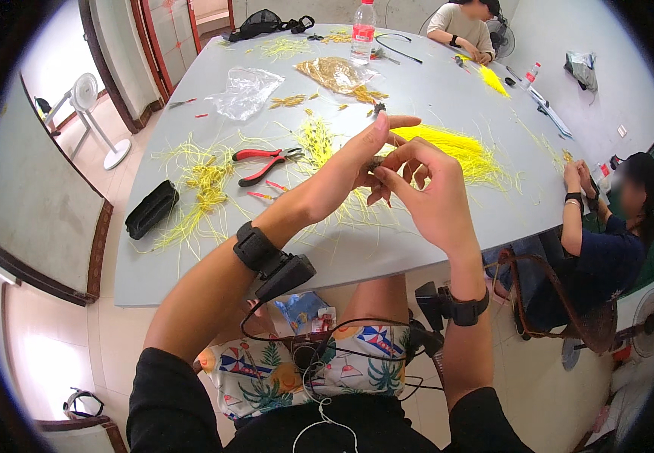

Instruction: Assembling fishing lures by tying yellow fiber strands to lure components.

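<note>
Small dark piece (373, 164), largely hidden by fingers, sits between two bare hands above the near half of a grey table (327, 260). The right hand (434, 189) pinches it between thumb and index finger, the other fingers curled. The left hand (346, 167) is against the piece from the other side, thumb pointing up; I cannot tell how firmly its fingers close, as they are partly covered. Both wrists wear black straps carrying dark devices.

Just beyond the right hand, and partly blocked by it, lies a thick bundle of bright yellow strands (451, 149). More loose yellow strands (207, 183) spread in a tangle to the left, some running beneath the left forearm. Between this tangle and the left hand are pliers (288, 155) with red and black handles, with small red-tipped pieces (257, 196) just below. An open black case (152, 210) lies near the left edge.

Farther back are a crumpled clear bag (245, 92), a bag of golden-brown bits (334, 74) and an upright bottle (362, 41). One person (459, 29) works at the far end, another (606, 253) at the right side.
</note>
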`<move>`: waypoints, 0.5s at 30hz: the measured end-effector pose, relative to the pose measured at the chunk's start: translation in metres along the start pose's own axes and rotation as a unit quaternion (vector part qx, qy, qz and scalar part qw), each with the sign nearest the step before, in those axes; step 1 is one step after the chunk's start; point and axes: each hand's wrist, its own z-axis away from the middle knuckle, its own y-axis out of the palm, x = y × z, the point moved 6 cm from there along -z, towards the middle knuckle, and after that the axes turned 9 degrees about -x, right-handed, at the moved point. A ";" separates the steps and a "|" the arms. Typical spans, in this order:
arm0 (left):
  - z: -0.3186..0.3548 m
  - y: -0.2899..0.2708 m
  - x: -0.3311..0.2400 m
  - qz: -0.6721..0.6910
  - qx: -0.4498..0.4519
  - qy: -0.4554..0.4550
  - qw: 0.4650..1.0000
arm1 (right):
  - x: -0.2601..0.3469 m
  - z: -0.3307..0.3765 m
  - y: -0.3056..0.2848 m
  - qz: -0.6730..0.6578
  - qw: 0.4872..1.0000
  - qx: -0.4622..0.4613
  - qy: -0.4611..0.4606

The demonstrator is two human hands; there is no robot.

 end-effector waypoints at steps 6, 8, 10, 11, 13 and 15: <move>-0.011 -0.011 0.011 0.047 -0.028 -0.006 0.999 | -0.025 -0.004 -0.009 -0.117 0.991 -0.027 0.060; -0.011 -0.012 0.015 0.077 -0.030 0.002 0.997 | -0.027 -0.004 -0.012 -0.128 0.989 -0.037 0.066; -0.010 -0.011 0.013 0.108 -0.033 0.009 0.994 | -0.030 -0.004 -0.015 -0.140 0.986 -0.047 0.072; -0.009 -0.011 0.011 0.115 -0.033 0.010 0.993 | -0.032 -0.004 -0.016 -0.146 0.986 -0.052 0.068; -0.008 -0.013 0.010 0.123 -0.033 0.011 0.992 | -0.032 -0.005 -0.017 -0.151 0.985 -0.058 0.063; -0.009 -0.014 0.009 0.133 -0.027 0.018 0.991 | -0.033 -0.005 -0.016 -0.159 0.983 -0.055 0.071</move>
